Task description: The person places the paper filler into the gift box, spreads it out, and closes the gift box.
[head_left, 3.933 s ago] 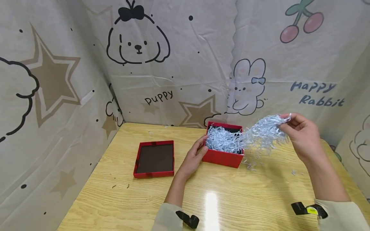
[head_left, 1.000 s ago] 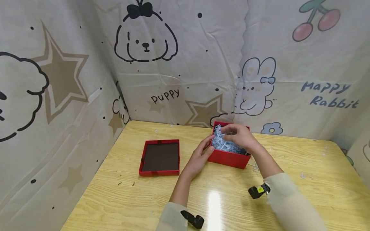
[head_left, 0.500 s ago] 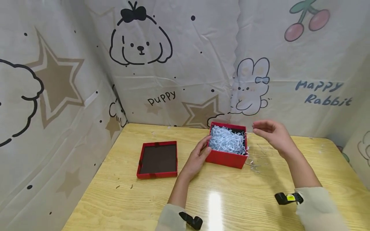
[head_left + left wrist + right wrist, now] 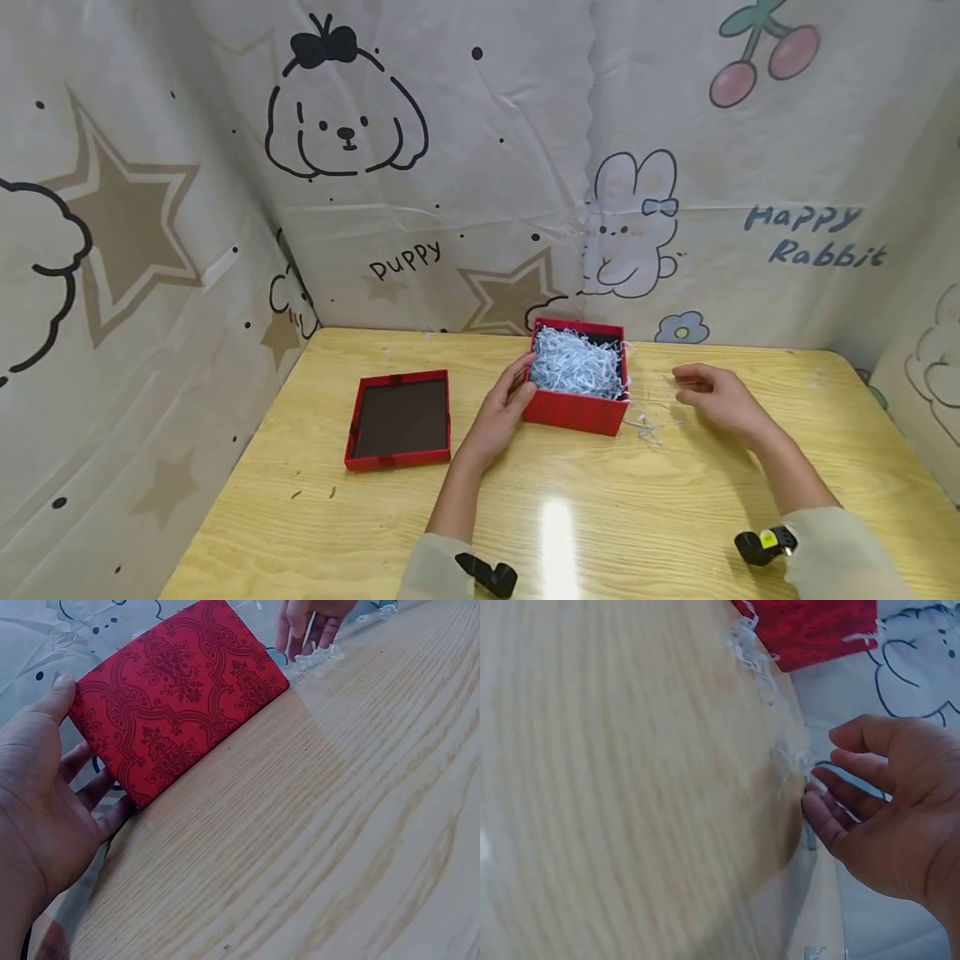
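Observation:
A red patterned box [image 4: 573, 412], filled with pale blue shredded paper [image 4: 577, 363], stands upright on the table. My left hand [image 4: 498, 417] holds it by the left side; in the left wrist view the thumb lies at a corner of the box and the fingers reach along its side. To the right of the box, my right hand [image 4: 716, 402] is low over the table with fingers loosely bent and nothing in its grasp. Loose paper strands [image 4: 643, 427] lie between that hand and the box. In the right wrist view, the fingertips are close to some strands [image 4: 791, 757].
The red box lid [image 4: 399, 419] lies inside up on the wooden table [image 4: 637, 517], left of the box, showing its dark lining. Small dark bits [image 4: 296, 495] are in front of the lid. A printed curtain [image 4: 450, 183] hangs directly behind the table.
My right hand first held a clump of shredded paper beside the box, then was over the box. Now without it, the hand has moved right and down toward the table. The left hand stays put.

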{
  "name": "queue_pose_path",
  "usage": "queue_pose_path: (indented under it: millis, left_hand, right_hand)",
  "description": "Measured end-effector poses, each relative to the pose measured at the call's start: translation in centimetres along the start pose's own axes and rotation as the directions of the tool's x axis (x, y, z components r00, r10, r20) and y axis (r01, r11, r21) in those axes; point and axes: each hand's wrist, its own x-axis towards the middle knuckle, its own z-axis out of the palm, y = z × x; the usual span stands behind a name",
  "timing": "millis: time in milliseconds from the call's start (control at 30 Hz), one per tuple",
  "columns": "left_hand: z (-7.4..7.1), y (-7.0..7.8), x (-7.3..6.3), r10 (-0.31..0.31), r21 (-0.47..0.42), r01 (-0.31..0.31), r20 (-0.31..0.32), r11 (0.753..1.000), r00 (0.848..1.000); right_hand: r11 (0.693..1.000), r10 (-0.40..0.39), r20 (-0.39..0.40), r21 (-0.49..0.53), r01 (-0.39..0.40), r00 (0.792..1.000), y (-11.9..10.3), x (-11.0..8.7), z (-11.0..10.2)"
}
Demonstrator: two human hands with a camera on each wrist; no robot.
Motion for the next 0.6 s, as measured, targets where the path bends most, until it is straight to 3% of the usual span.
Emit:
queue_pose_path:
  millis: [233,600]
  left_hand:
    - [0.0,0.0,-0.1,-0.007,-0.002,0.007,0.002,1.0,1.0]
    - [-0.1,-0.1,-0.1,-0.004,-0.01,0.004,0.001,1.0,1.0]
  right_hand:
    - [0.995,-0.082,0.077,-0.045,0.086,0.994,-0.8,-0.2,1.8]
    - [0.971,-0.179,-0.015,-0.166,0.175,0.984,-1.4,-1.0,3.6]
